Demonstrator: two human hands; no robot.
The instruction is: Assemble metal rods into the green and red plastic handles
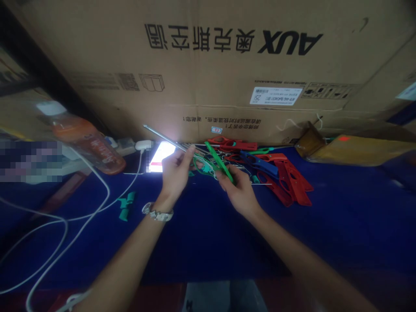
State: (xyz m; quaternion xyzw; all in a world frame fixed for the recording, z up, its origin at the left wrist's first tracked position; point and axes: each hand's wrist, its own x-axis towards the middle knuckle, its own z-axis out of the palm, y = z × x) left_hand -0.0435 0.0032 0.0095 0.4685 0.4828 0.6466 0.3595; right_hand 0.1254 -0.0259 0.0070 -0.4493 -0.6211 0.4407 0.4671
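My left hand (175,171), with a watch on its wrist, pinches a thin metal rod (164,138) that slants up to the left. My right hand (238,188) is closed round a green plastic frame (218,161). Both hands hover just above the blue table cover (208,234), close together, with a teal piece (203,167) between them. Behind the hands lies a pile of red plastic frames (287,180), with a blue one (258,161) among them.
A big cardboard box (208,65) walls off the back. A lit phone (160,157) on a white cable (97,203) lies at mid left, beside an orange drink bottle (86,141). Small teal pieces (125,206) lie at left. A brown package (354,149) sits at right.
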